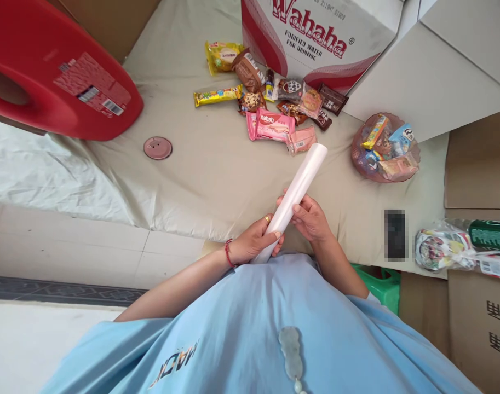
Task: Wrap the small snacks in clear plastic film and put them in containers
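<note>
Centrally, a white roll (293, 198) slants above the near edge of a cloth-covered surface (204, 180), its lower end close against the person's blue shirt (250, 317). Its long axis runs obliquely, from that end away and to the right, toward the snack packets (289, 89). The left hand (256, 241) is wrapped about the lower part, its thumb laid across the upper face and fingertips emerging on the right side. The right hand (311, 219) pinches the roll near mid-length: the thumb rests on the right flank, while the fingers pass behind and their tips show on the left. Of the two, the right hand is thus nearer the far end, which appears just beside a pale pink packet (304, 140); whether these touch cannot be told from this angle. Beyond lies a pink nabati packet (273, 126), before a Wahaha carton (315, 61). Well to the right of the right hand stands a pink-tinted bowl (361, 166) of packets; a round pink disc (157, 148) lies apart on the left, near a red container (110, 123).
</note>
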Action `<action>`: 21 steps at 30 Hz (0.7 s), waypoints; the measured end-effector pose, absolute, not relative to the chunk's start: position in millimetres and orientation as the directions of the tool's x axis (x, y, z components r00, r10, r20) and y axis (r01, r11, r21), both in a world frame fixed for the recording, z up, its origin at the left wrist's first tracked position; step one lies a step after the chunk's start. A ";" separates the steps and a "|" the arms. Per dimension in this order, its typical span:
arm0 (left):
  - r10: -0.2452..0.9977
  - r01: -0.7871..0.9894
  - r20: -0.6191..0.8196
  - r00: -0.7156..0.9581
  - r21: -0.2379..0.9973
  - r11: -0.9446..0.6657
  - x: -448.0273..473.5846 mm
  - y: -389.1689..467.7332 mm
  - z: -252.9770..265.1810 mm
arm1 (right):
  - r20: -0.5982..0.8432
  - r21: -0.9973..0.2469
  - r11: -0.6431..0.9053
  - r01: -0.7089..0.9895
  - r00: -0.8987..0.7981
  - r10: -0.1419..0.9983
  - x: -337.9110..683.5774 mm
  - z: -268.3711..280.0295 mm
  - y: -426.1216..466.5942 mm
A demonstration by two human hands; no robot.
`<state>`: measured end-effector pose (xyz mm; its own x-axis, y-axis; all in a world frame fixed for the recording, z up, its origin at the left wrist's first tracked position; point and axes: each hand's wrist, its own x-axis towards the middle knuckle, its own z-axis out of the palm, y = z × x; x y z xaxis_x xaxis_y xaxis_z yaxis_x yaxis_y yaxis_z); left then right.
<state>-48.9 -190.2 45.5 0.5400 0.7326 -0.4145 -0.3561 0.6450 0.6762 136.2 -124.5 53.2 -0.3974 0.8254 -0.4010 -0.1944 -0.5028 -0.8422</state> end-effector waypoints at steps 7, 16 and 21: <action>0.760 -0.144 -0.486 0.431 0.795 0.589 -40.2 -184.9 50.2 | -0.414 -0.844 -0.501 -0.192 -0.359 0.836 129.2 57.2 -123.7; 0.595 -0.397 -0.352 0.722 0.493 0.774 -45.7 -191.1 50.9 | -0.333 -0.673 -0.478 -0.564 -0.347 0.877 133.3 57.7 -110.5; 0.564 -0.396 -0.305 0.767 0.466 0.791 -45.5 -197.5 46.5 | -0.335 -0.737 -0.435 -0.517 -0.280 0.900 129.9 58.3 -106.7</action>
